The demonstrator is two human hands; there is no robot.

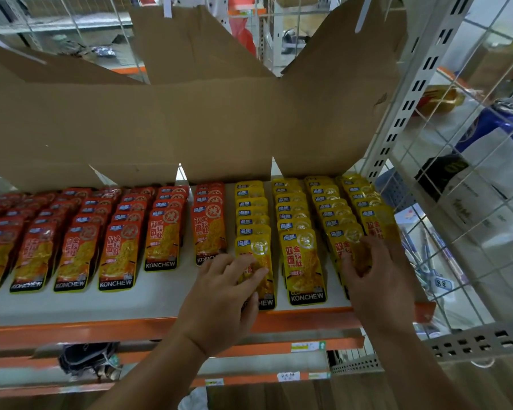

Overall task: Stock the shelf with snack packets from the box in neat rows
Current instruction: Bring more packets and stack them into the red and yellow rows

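Judging by how full it looks, we take the stocking to be nearly done, with only straightening left. The cardboard box stands opened along the back edge of the shelf with its flaps raised. Its inside is turned away from us, so we cannot say whether any packets remain in it.

Red packets fill the left and middle of the shelf in several overlapping rows running back to front. The leftmost rows are cut off at the frame edge. Yellow packets lie in four rows toward the right edge, and their fronts come close to the front edge.

Our hands are well apart, both on the yellow rows. The left hand rests with relaxed, spread fingers on the front packet of the leftmost yellow row. The right hand covers the fronts of the two rightmost rows. It is blurred there, and we cannot tell whether it pinches a packet or only presses it.

What the packet print says below the hands is hidden.
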